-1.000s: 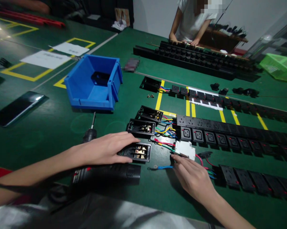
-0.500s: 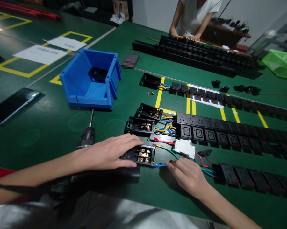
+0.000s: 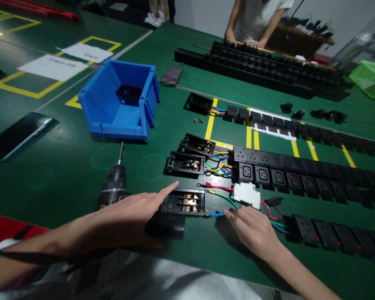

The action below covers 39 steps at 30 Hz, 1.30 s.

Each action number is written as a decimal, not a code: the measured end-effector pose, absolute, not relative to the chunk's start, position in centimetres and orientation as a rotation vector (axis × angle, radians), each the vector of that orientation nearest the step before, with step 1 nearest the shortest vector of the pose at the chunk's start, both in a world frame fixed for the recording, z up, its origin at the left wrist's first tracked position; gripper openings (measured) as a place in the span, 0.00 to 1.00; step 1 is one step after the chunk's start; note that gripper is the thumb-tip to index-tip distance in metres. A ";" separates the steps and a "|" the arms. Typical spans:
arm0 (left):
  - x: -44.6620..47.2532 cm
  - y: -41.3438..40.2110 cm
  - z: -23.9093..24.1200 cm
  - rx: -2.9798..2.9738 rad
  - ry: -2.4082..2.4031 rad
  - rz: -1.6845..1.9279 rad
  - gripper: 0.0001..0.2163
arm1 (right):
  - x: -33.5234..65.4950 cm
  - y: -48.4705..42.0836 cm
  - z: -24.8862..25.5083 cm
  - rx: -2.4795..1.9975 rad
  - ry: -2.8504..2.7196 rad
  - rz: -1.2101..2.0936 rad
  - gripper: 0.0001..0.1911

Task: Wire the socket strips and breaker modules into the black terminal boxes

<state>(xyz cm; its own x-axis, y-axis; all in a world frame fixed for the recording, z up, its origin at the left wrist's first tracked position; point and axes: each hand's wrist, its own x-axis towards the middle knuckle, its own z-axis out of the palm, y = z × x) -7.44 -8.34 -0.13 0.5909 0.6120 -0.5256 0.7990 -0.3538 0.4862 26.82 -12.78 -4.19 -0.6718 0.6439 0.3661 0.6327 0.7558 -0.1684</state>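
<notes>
My left hand (image 3: 129,214) lies over the electric screwdriver (image 3: 114,188), index finger stretched toward the left end of an open black terminal box (image 3: 185,201); whether the other fingers grip the tool's body is hidden. My right hand (image 3: 252,227) pinches a blue wire (image 3: 217,214) whose ring lug sits at the box's right edge. A red wire (image 3: 212,185) and a green wire (image 3: 224,197) run from the box area to a white breaker (image 3: 246,194). Black socket strips (image 3: 299,177) extend to the right.
A blue bin (image 3: 121,102) stands at the left, a phone (image 3: 17,135) further left. Two more open terminal boxes (image 3: 187,161) with coloured wires lie behind. Another person's hands (image 3: 245,42) rest on long black strips at the far side. A green basket (image 3: 370,79) is at the right.
My left hand has slid back off the terminal box toward the screwdriver, only the index finger still pointing at it. My right hand pushed the blue wire's lug up to the box edge.
</notes>
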 end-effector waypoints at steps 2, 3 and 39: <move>-7.5 -8.3 -0.3 2.071 1.124 -0.312 0.59 | 27.0 -12.8 -4.3 -0.982 -2.556 0.032 0.05; -7.6 -8.2 -0.3 2.069 1.126 -0.303 0.59 | 27.1 -12.8 -4.3 -0.984 -2.561 0.026 0.06; -5.1 -4.4 -0.8 2.419 0.839 -0.129 0.27 | 29.0 -12.9 -4.6 -1.059 -2.602 0.020 0.04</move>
